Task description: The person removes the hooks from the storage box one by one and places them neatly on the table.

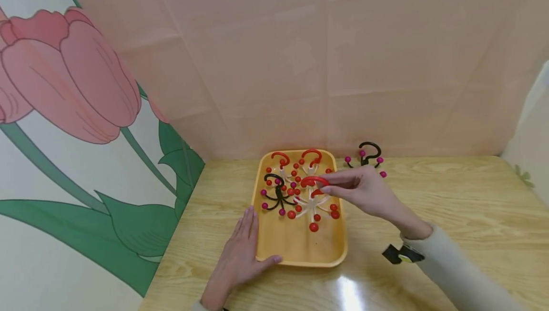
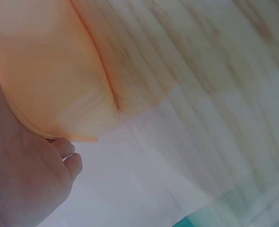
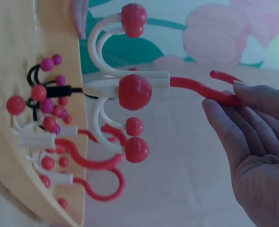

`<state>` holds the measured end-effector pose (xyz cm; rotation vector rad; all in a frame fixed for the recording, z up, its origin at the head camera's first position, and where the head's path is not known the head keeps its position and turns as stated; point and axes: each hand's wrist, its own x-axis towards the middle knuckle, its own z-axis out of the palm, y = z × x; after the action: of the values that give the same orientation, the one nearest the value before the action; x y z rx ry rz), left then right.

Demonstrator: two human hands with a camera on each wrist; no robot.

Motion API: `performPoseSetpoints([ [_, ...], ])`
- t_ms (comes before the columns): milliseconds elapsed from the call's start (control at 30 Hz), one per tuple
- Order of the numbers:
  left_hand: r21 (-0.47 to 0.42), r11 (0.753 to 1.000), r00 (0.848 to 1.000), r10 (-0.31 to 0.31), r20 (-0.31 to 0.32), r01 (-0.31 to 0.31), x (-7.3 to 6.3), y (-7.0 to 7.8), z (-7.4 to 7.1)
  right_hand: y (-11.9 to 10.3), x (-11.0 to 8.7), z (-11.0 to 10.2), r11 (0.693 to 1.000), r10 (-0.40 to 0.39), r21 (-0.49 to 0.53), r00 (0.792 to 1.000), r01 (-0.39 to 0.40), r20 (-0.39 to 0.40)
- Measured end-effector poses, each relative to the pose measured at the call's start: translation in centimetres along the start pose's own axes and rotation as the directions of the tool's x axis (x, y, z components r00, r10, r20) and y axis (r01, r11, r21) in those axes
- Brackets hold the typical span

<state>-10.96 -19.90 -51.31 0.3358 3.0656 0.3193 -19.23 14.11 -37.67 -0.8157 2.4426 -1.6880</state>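
Note:
My right hand (image 1: 369, 189) pinches the red hooked handle of a head massager (image 3: 153, 80) between thumb and fingers. Its curved white legs end in red balls and, in the right wrist view, it is held above the tray floor. Below it is a yellow tray (image 1: 296, 251). A black massager (image 1: 279, 195) with magenta balls stands in it, near white ones with red hooks (image 1: 312, 154). My left hand (image 1: 240, 254) rests at the tray's near left corner, fingers straight along the side and thumb by the front rim.
Another black massager (image 1: 370, 151) with magenta balls stands on the wooden table (image 1: 429, 192), behind my right hand. A pinkish cloth backdrop (image 1: 300, 63) rises at the table's far edge. To the left is a wall (image 1: 86, 168) painted with a tulip.

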Motion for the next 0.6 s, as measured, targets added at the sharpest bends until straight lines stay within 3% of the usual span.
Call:
performPoseSetpoints([
  [267, -0.003, 1.0, 1.0, 0.002, -0.003, -0.002, 0.0, 0.0, 0.0, 0.8, -1.9, -4.1, 0.994, 0.056, -0.085, 0.995, -0.063, -0.086],
  [367, -0.003, 1.0, 1.0, 0.007, -0.006, -0.007, 0.0, 0.0, 0.1, 1.4, -2.7, -5.6, 0.987, 0.086, -0.119, 0.986, -0.104, -0.145],
  [600, 0.003, 1.0, 1.0, 0.015, -0.021, -0.015, -0.1, 0.0, 0.1, 3.0, -4.0, -9.1, 0.98, 0.072, -0.155, 0.952, -0.123, -0.297],
])
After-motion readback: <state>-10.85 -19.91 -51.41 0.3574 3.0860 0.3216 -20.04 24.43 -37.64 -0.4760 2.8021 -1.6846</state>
